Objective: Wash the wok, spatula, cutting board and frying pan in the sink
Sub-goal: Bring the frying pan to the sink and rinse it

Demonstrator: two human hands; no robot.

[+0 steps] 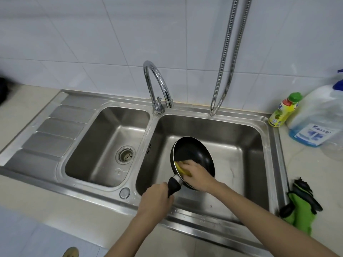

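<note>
Clearly mid-scrub on the frying pan (193,160): tilted up inside the right-hand basin of the double sink (144,210), just right of the chrome faucet (157,86) and below it. Left hand (156,199) curled tight round the black pan handle (173,186), holding the pan steady. Right hand (196,172) pressed into the pan's dark inside, fingers bent over a yellow sponge (181,168) near the lower rim.

No water running from the faucet, as far as can be told. Next, by judgement: sweep the sponge round the remaining inner wall, turn the pan by the handle to reach the underside, then open the tap to rinse. Calls for a firm hold on a possibly soapy handle and room to rotate without knocking the basin wall.

Hard to make out: wok, spatula and cutting board nowhere in sight, so no telling whether washed or waiting. Underside of the pan hidden. Dark blurred shape at the far left edge, well left of the faucet, unidentifiable. Right of the faucet, a green-capped yellow bottle (284,110) and a large clear jug of blue liquid (319,119), cut off by the frame edge. Green cloth with something black on it (300,206) by the sink's right rim, the black item unclear.
</note>
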